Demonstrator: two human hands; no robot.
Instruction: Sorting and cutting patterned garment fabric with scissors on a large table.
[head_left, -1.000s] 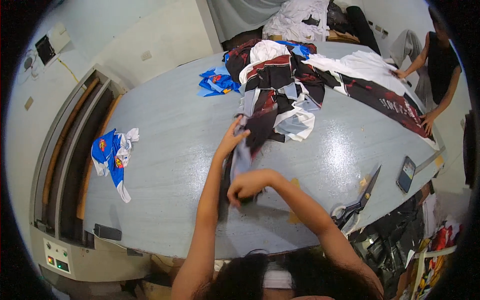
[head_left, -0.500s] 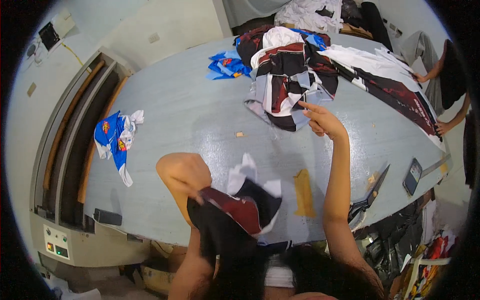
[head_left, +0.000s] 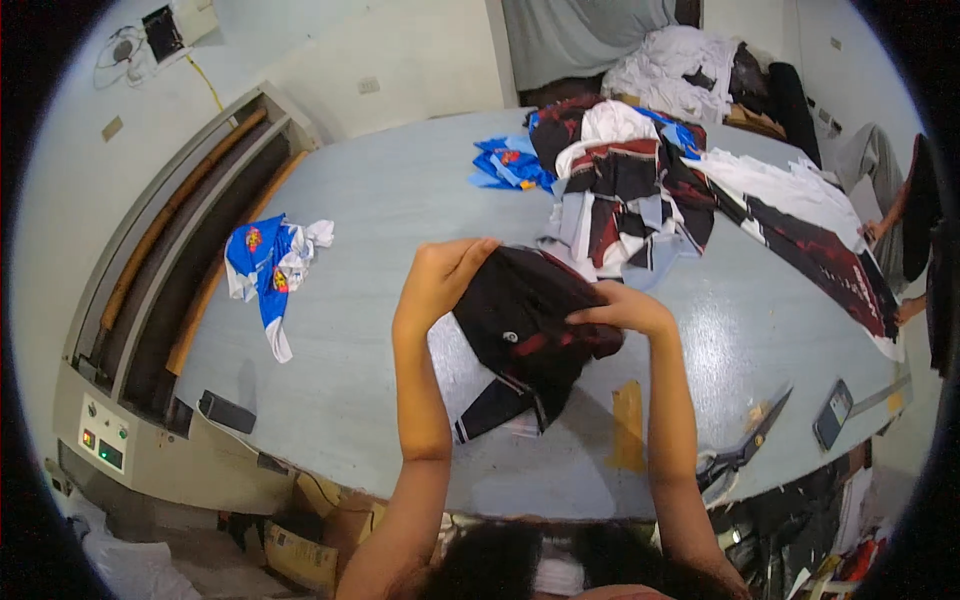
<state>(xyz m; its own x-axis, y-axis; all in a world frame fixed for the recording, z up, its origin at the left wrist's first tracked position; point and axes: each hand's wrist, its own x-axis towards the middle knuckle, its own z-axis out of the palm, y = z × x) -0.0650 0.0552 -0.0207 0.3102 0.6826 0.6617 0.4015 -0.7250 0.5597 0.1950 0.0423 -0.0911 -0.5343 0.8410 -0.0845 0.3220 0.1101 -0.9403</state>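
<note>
Above the middle of the grey table I hold up a black and dark red jersey with a small white mark. It hangs loosely, and one short black sleeve with a pale edge points down to the left. My left hand pinches its upper left side. At the right, my right hand has its fingers and thumb closed on the cloth. Just beyond lies a heap of black, red and white garments, with a blue garment at its left.
A blue and white shirt lies at the left, beside a long roller machine. Large scissors, a phone and a small black box sit near the front edge. At the right, another person's hand touches a long printed cloth.
My left hand has lifted the jersey away from my body over the table. My right hand, earlier pointing near the heap, has come back and taken hold of it. The view has shifted left.
</note>
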